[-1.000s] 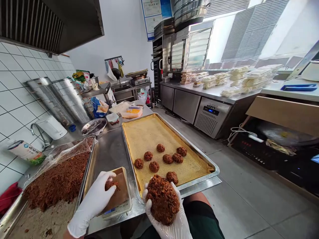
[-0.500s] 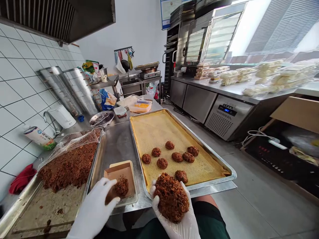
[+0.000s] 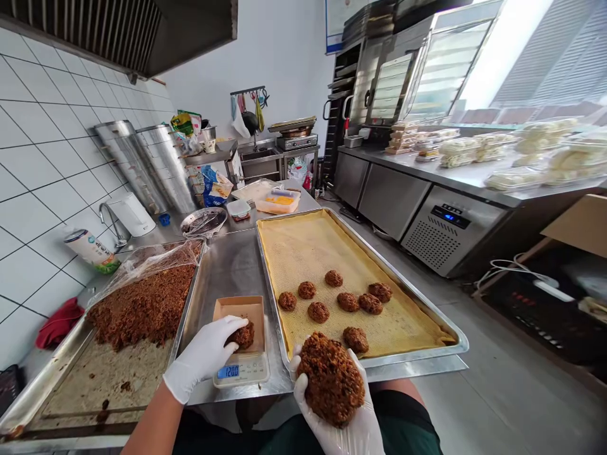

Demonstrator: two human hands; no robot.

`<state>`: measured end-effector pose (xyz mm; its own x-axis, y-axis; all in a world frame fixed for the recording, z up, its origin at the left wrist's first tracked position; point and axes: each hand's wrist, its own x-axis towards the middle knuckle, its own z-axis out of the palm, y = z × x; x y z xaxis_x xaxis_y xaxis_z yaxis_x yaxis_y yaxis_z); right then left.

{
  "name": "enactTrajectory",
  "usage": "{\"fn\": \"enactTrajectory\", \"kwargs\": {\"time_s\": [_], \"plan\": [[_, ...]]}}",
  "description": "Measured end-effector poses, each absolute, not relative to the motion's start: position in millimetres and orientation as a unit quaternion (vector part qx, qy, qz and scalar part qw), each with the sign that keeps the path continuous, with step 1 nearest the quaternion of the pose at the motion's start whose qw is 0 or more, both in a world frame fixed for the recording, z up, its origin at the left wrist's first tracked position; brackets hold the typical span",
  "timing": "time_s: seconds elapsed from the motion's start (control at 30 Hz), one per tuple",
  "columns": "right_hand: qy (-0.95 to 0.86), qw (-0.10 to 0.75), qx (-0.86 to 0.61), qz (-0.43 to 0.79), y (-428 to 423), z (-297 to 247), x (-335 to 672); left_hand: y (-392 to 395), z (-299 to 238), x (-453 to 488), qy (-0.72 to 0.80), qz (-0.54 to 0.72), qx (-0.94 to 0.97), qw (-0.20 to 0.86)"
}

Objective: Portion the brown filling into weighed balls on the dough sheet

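White gloves cover both hands. My left hand [image 3: 213, 347] reaches over a small brown cardboard tray [image 3: 227, 306], thumb and fingers closed around the left side of a clump of brown grainy mixture [image 3: 245, 335]. Under the tray is a digital scale [image 3: 251, 370]; its display reads 120.0. My right hand [image 3: 346, 411], palm up near my lap, grips a larger lump of the same mixture [image 3: 331, 379]. Beyond it, several rounded balls of mixture [image 3: 318, 311] lie on a yellow mesh mat [image 3: 313, 246] in a large metal baking tray [image 3: 403, 272].
At left, a metal tray [image 3: 109, 385] holds a big heap of mixture [image 3: 142, 303], partly under plastic film [image 3: 152, 256]. A covered bowl [image 3: 203, 221] and an orange-filled container [image 3: 278, 201] stand farther back. A counter at right carries stacked clear boxes [image 3: 459, 151].
My left hand has moved onto the clump in the cardboard tray, its fingers now around it. The scale's display has come into sight. My right hand still holds the larger lump.
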<state>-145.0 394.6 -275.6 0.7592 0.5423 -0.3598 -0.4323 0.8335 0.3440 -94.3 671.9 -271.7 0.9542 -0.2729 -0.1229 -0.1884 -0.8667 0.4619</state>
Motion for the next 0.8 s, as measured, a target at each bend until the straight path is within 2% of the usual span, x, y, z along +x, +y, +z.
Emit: {"fn": "enactTrajectory", "kwargs": {"time_s": [0.07,0.17,0.3,0.4,0.5,0.6,0.8], "plan": [[0.229,0.932,0.114,0.258,392.4,-276.9,-145.2,675.0,-264.0,-100.5,-0.118,-0.079,0.962,0.233],[0.239,0.933,0.102,0.248,388.4,-280.5,-144.9,685.6,-250.6,-113.8,-0.078,0.005,0.963,0.259],[0.248,0.933,0.104,0.240,387.6,-286.1,-142.5,690.7,-238.8,-133.9,0.053,0.149,0.931,0.329],[0.254,0.930,0.094,0.247,392.0,-287.7,-139.7,661.2,-239.9,-151.6,0.133,0.189,0.901,0.368],[0.265,0.930,0.062,0.245,397.1,-286.6,-137.1,604.8,-250.2,-170.2,0.020,0.177,0.909,0.376],[0.272,0.927,0.035,0.256,398.3,-286.6,-135.0,553.2,-265.5,-183.4,-0.095,0.234,0.906,0.340],[0.269,0.930,-0.017,0.252,389.6,-302.6,-133.6,525.3,-282.4,-187.1,-0.150,0.246,0.923,0.254]]}}
